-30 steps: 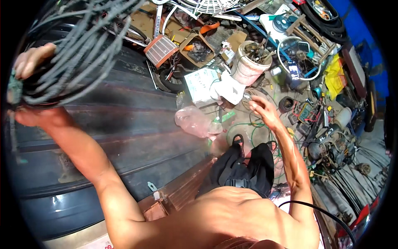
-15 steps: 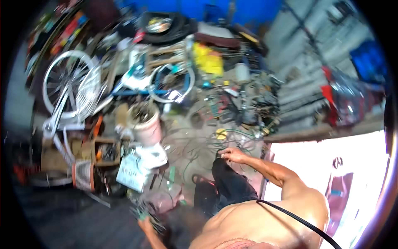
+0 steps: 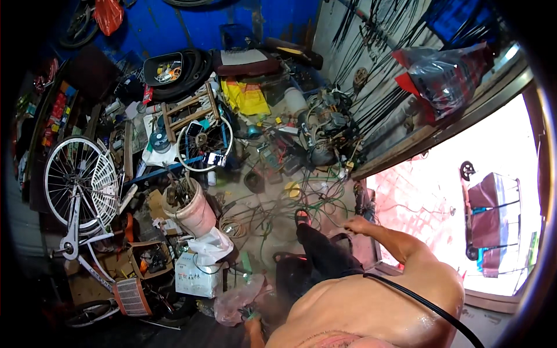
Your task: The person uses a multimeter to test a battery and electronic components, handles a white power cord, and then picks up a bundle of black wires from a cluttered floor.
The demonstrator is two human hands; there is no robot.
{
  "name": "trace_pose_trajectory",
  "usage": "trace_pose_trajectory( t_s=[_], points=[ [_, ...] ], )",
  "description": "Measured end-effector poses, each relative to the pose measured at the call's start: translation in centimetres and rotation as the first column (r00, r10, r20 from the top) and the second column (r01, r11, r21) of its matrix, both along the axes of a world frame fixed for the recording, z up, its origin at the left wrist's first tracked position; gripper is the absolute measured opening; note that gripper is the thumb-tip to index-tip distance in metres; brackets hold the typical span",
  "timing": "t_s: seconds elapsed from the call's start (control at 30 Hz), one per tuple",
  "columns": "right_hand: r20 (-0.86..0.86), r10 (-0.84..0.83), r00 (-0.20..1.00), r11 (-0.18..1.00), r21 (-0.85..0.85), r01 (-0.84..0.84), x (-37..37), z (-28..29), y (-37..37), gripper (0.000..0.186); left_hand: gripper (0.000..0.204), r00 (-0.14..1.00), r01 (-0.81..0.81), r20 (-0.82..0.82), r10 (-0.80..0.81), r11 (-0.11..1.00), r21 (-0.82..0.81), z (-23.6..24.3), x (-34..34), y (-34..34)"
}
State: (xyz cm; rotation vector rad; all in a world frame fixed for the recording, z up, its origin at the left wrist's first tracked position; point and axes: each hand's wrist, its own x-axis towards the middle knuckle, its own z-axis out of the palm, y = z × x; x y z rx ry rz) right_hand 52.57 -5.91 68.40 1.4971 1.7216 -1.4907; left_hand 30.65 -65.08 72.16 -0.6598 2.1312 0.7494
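Observation:
My left hand (image 3: 253, 320) is low in the head view, beside a crumpled pinkish clear plastic bag (image 3: 235, 304). Its fingers are bent round something small with a pale green part, too unclear to name. My right hand (image 3: 357, 225) hangs out to the right of my dark trousers, near the doorway's sill. Its fingers are loosely bent and nothing shows in them. A sandalled foot (image 3: 302, 217) stands on the floor ahead. Left of the legs sit a white printed carton (image 3: 196, 276) and a white plastic bag (image 3: 212, 246).
Green hoses and cables (image 3: 325, 194) lie tangled across the floor ahead. A pinkish bucket of tools (image 3: 196, 214) stands to the left, beside an upturned white bicycle (image 3: 72, 223). Motors and parts (image 3: 328, 124) are heaped ahead. The bright doorway (image 3: 418, 203) opens at right, with a cart (image 3: 487, 214) outside.
The view has turned, showing more blue wall and the cart outside. My right hand has swung away to the right. My left hand now appears closer to my body, beside the crumpled bag.

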Motion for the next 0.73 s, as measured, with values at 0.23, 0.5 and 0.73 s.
trace_pose_trajectory(
  t_s=[0.23, 0.5, 0.73],
  points=[
    [0.195, 0.103, 0.975, 0.994, -0.056, -0.094, 5.8, -1.5, -1.3, 0.029, 0.021, 0.973, -0.127, -0.162, 0.162, 0.970, 0.206, -1.7, -0.4, -1.5],
    [0.008, -0.012, 1.000, 0.997, -0.077, 0.013, 0.5, -1.9, -1.0, 0.029, 0.030, 0.975, -0.158, -0.132, 0.180, 0.974, 0.166, -2.7, 2.2, -5.1],
    [0.030, 0.010, 0.999, 0.996, -0.087, -0.008, 0.4, 1.1, -1.4, 0.028, 0.058, 0.982, -0.189, -0.021, 0.189, 0.982, 0.017, 3.3, 4.7, -2.0]
  ],
)
